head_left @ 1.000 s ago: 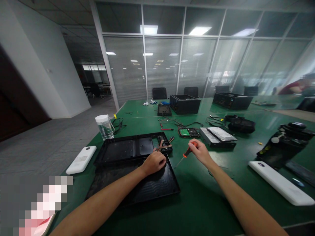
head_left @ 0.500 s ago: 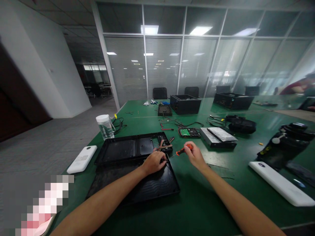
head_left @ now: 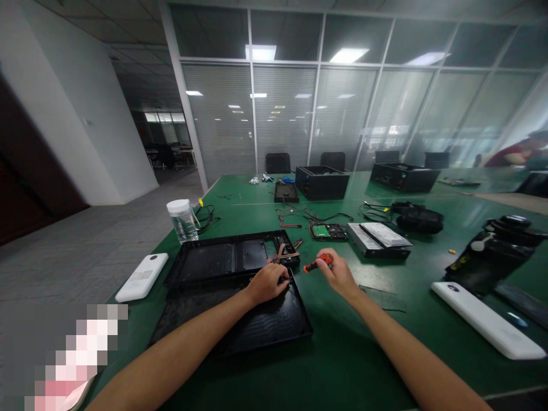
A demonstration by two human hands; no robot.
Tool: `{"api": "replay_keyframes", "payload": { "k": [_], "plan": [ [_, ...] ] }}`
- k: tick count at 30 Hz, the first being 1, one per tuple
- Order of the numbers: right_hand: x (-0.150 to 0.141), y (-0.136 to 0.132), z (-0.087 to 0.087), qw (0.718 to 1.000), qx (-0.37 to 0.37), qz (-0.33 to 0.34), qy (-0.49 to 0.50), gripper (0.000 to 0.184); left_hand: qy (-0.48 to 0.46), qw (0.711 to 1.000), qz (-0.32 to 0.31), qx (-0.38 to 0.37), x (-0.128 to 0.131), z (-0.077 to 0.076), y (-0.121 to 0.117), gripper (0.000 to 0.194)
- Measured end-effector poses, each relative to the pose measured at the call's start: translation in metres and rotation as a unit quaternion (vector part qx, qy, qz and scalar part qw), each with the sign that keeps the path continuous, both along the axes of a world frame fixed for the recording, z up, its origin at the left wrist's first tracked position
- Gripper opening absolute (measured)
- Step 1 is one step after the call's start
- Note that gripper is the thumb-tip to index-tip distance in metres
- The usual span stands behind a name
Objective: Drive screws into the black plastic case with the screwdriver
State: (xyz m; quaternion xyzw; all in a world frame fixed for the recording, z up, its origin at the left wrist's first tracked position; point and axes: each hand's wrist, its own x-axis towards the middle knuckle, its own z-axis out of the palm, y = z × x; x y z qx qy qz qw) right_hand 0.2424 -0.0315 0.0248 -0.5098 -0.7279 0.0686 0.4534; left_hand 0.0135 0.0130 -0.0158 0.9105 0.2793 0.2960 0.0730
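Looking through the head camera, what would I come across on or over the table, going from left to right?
White gadget → clear bottle → left hand → screwdriver in the right hand → silver-topped box → long white device.

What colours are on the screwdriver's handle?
The screwdriver handle is orange-red and black, seen best in the head view.

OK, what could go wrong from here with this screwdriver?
The screwdriver in your right hand points at your left hand, so a slip could jab your fingers. The striped wires lie close by and might get snagged. The clear bottle stands near the table's left edge, where a knock could tip it off.
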Motion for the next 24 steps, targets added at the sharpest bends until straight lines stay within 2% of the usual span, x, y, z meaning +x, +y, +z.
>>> {"api": "replay_keyframes", "payload": {
  "k": [7, 17, 20, 22, 24],
  "plan": [
    [-0.002, -0.003, 0.001, 0.999, 0.012, 0.007, -0.044, 0.023, 0.005, 1.000, 0.000, 0.011, 0.000, 0.000, 0.000, 0.007],
    [-0.002, -0.001, 0.005, 0.999, 0.005, -0.022, -0.042, 0.026, 0.002, 1.000, -0.006, 0.008, 0.000, 0.001, 0.000, 0.007],
    [-0.006, -0.003, 0.022, 0.990, 0.001, -0.066, -0.126, 0.033, -0.004, 1.000, -0.004, 0.008, 0.000, 0.000, 0.000, 0.009],
    [-0.011, -0.006, 0.042, 0.970, -0.008, -0.105, -0.218, 0.040, -0.007, 1.000, -0.003, 0.007, 0.000, -0.001, 0.000, 0.009],
    [-0.020, -0.008, 0.065, 0.948, -0.023, -0.106, -0.299, 0.042, -0.009, 1.000, -0.004, 0.007, 0.000, -0.001, 0.000, 0.008]
  ]
}}
